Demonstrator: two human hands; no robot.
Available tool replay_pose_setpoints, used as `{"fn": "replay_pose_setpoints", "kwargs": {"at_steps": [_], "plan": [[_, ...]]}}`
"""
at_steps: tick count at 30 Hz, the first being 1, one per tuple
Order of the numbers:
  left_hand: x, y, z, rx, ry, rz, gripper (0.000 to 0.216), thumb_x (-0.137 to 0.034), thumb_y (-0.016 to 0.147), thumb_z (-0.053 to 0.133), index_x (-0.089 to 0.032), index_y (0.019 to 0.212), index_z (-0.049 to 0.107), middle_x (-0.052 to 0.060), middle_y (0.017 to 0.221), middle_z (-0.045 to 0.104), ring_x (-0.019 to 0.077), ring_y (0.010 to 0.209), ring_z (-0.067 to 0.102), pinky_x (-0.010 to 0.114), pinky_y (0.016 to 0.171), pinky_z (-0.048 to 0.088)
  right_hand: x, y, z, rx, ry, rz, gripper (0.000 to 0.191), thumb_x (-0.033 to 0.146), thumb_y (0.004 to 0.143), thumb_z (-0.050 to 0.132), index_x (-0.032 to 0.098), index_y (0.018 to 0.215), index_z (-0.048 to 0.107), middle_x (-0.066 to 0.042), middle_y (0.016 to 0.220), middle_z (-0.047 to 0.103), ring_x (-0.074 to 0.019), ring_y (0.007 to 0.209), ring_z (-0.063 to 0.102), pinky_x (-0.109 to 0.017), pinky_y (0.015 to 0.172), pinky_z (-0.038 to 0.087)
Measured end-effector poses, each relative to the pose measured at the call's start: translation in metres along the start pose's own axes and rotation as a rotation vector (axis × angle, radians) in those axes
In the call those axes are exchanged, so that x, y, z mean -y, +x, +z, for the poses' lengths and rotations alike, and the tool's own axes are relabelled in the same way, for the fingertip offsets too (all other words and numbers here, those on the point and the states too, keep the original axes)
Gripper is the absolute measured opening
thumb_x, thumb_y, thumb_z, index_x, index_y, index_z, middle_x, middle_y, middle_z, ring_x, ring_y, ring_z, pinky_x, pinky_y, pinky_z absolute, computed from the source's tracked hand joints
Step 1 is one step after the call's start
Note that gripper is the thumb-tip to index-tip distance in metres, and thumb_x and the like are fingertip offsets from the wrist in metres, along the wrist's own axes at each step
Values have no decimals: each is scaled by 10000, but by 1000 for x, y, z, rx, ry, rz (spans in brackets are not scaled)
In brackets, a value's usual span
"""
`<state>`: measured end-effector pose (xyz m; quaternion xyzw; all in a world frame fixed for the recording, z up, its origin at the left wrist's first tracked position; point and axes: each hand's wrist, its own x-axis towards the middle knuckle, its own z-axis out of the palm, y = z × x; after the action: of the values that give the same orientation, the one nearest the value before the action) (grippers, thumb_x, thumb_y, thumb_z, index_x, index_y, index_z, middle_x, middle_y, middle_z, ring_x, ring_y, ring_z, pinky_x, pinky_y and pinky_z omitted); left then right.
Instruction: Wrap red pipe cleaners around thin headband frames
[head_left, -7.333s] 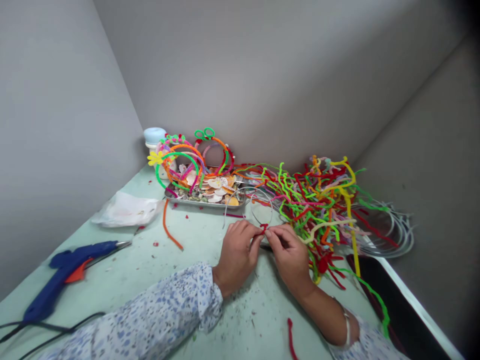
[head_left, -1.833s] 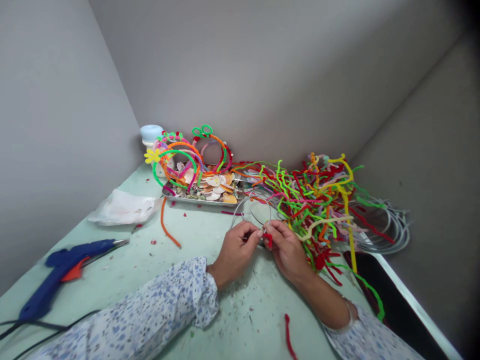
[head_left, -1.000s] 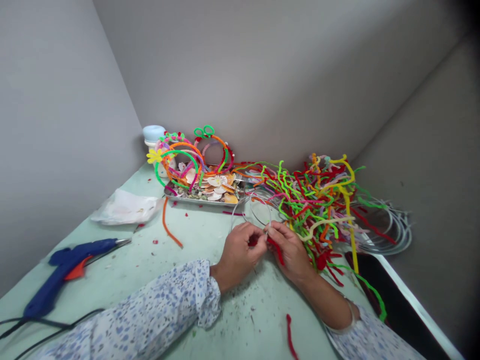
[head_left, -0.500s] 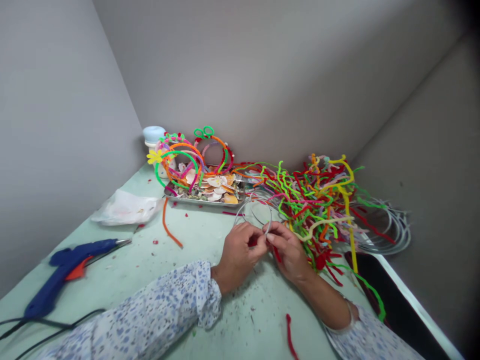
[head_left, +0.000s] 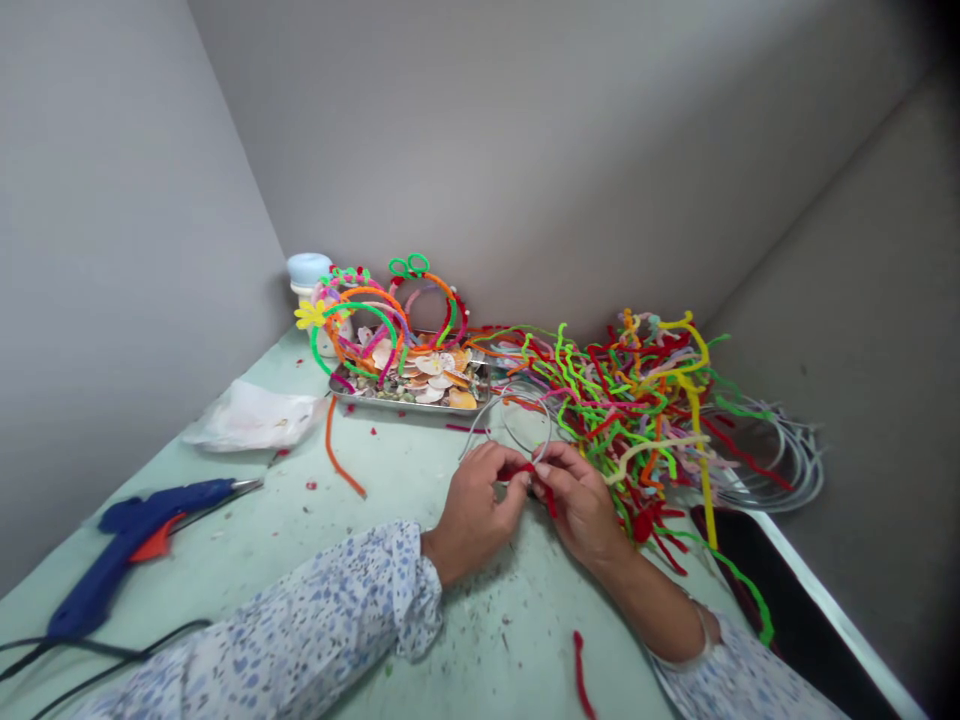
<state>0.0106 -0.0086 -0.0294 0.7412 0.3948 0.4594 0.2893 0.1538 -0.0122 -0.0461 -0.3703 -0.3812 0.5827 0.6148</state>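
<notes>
Above the middle of the table, my left hand (head_left: 480, 505) and my right hand (head_left: 581, 505) meet, thumbs and fingers pinched close together. Between the fingertips runs a short red pipe cleaner (head_left: 551, 498), its tail hanging beside my right fingers. A thin grey wire hoop (head_left: 550, 412) rises from the same spot and arcs behind both hands. My left fingers close on the red pipe cleaner; my right fingers pinch it where it meets the wire. Exactly how the two are joined is hidden by the fingers. Another red pipe cleaner (head_left: 580, 670) lies near the front edge.
A large tangle of coloured pipe cleaners (head_left: 637, 400) and coiled wire (head_left: 795, 460) fills the right. Behind stands a metal tray (head_left: 405, 405) of shells with decorated headbands (head_left: 367, 300). At left lie a blue glue gun (head_left: 142, 530), a cable, and a plastic bag (head_left: 255, 415).
The wire hoop has tilted slightly between my hands. More of the red pipe cleaner now shows at my fingertips, lying across the wire. Both arms stay nearly in place.
</notes>
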Motion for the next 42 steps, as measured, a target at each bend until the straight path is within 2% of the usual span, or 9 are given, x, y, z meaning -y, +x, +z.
{"fn": "replay_pose_setpoints", "kwargs": {"at_steps": [5, 9, 16, 21, 28, 35, 42], "plan": [[0, -1, 1, -8, -11, -11, 77, -153, 864, 511, -178, 868, 584, 34, 843, 602, 175, 831, 552, 299, 757, 426, 0, -1, 0, 20, -30, -22, 145, 215, 719, 692, 222, 854, 641, 37, 677, 552, -120, 611, 461, -240, 601, 371], [-1, -1, 0, -8, -21, -22, 79, -154, 866, 507, -173, 876, 583, 36, 851, 597, 175, 837, 551, 295, 752, 425, -3, -1, -3, 41, -146, -66, 146, 242, 761, 672, 224, 903, 643, 26, 733, 573, -133, 651, 488, -254, 627, 395], [-2, -1, 0, -18, -64, -59, 76, -163, 872, 497, -174, 890, 570, 33, 861, 592, 167, 836, 550, 281, 742, 425, 2, -3, 2, 6, -365, -128, 127, 300, 781, 670, 207, 850, 618, 38, 684, 556, -121, 605, 481, -237, 577, 400], [-2, -3, 0, -45, -122, -103, 51, -185, 878, 498, -176, 899, 544, 28, 856, 588, 155, 801, 548, 271, 727, 431, 4, -5, 4, 4, -402, -135, 141, 321, 796, 653, 200, 852, 607, 37, 668, 547, -119, 589, 484, -237, 572, 411], [0, -2, 1, -47, -138, -83, 73, -196, 886, 488, -175, 906, 554, 35, 861, 599, 163, 813, 549, 284, 751, 428, 3, -3, 0, 87, -483, -201, 87, 289, 864, 588, 206, 835, 589, 38, 695, 493, -115, 614, 460, -233, 583, 386], [2, -3, 1, -29, -131, -81, 86, -200, 891, 476, -176, 907, 557, 36, 867, 596, 169, 830, 541, 291, 762, 422, 5, -1, 0, 114, -563, -265, 125, 277, 874, 566, 206, 773, 587, 26, 727, 470, -126, 639, 460, -244, 591, 380], [0, -2, -1, -22, -116, -55, 58, -198, 882, 489, -176, 887, 542, 32, 850, 581, 165, 808, 527, 293, 753, 413, 0, -2, -3, 109, -596, -344, 76, 252, 892, 558, 226, 835, 600, 16, 811, 487, -136, 717, 483, -247, 637, 393]]}}
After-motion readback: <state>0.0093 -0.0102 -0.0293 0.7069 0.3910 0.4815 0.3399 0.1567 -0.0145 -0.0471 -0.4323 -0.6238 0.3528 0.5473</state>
